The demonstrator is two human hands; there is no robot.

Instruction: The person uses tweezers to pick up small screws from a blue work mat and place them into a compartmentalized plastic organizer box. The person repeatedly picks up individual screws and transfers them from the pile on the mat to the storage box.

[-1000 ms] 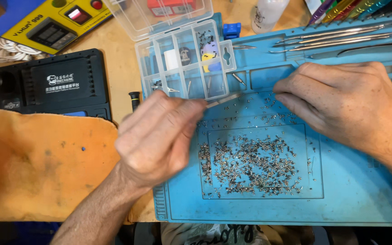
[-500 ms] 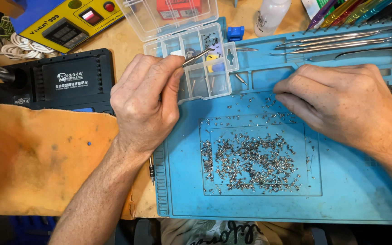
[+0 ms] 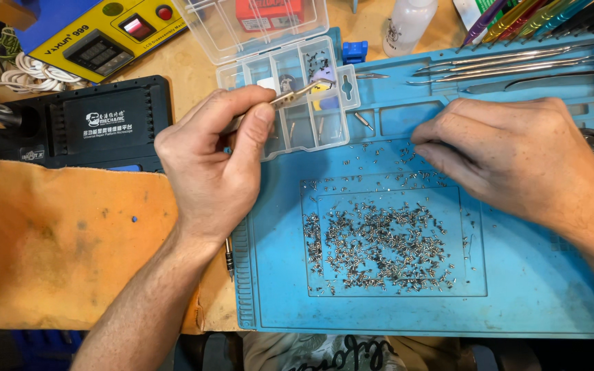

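Blue mat [image 3: 531, 302] covers the counter. Left hand [image 3: 218, 161] pinches tweezers [image 3: 297, 93], now lifted from the mat to the clear box [image 3: 297, 103] above it. Right hand [image 3: 517, 154] rests curled above the tiny screws [image 3: 379, 240], holding nothing seen.

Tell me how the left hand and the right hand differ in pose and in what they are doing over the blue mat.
The left hand pinches tweezers between thumb and fingers, tip over the clear compartment box; the right hand holds no tool that shows. The left hand is raised off the blue mat; the right hand lies palm down, fingertips on it above the pile of tiny screws. Both are bare.
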